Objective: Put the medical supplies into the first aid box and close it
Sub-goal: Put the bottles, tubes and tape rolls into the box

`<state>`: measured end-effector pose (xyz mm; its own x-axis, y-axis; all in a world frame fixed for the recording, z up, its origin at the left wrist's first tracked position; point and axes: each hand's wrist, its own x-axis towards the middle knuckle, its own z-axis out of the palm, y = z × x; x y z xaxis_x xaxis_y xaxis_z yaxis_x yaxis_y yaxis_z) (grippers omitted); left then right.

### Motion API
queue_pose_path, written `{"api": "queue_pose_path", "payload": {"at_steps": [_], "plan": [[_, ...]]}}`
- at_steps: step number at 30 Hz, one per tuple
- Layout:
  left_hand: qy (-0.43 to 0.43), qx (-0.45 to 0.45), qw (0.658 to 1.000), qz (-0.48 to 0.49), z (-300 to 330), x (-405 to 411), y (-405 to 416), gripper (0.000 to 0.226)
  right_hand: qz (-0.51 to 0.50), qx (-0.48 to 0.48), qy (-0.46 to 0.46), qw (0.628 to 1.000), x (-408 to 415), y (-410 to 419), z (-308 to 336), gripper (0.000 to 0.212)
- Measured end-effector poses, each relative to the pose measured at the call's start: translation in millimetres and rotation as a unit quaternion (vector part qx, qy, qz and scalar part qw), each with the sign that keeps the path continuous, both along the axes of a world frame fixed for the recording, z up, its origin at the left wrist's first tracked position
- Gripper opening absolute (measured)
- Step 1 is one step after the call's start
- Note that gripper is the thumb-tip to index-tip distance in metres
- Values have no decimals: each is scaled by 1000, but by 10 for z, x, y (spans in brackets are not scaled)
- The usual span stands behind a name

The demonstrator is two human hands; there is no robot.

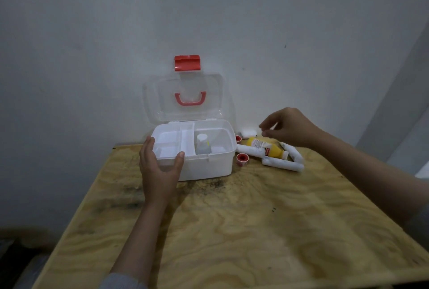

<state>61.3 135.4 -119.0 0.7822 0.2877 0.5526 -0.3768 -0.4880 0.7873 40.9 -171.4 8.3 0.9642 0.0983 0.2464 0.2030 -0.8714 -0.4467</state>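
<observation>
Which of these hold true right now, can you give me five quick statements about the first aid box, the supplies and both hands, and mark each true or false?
1. The white plastic first aid box has its clear lid open. True.
2. The yellow bottle is inside the box. False: it lies on the wooden table.
3. The left hand touches the box's front corner. True.
4. The right hand grips a white gauze roll. False: it is above the supplies, holding nothing.
5. A clear white-capped bottle stands in the box. True.

plywood table (232,230) bears box (209,168), maybe gauze (282,164).
</observation>
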Motion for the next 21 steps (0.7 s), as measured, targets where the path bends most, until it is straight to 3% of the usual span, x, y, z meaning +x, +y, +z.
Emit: {"api": "queue_pose_path", "payload": {"at_steps": [6,10,13,17,21], "plan": [[-4,-1,1000,3,6,-3,-3,76,-78,-60,55,994,-250,-443,-432,7],[-3,1,1000,1,1,1,0,75,-95,-103,98,985,-396,-552,-693,16],[-8,6,1000,6,4,-1,-4,74,-97,-98,80,987,-436,-574,-826,23],[-12,5,1000,6,0,-1,-11,71,-87,-73,47,992,-492,-575,-913,15],[-14,7,1000,7,-7,9,-1,70,-67,4,-26,997,-553,-652,-885,14]]}}
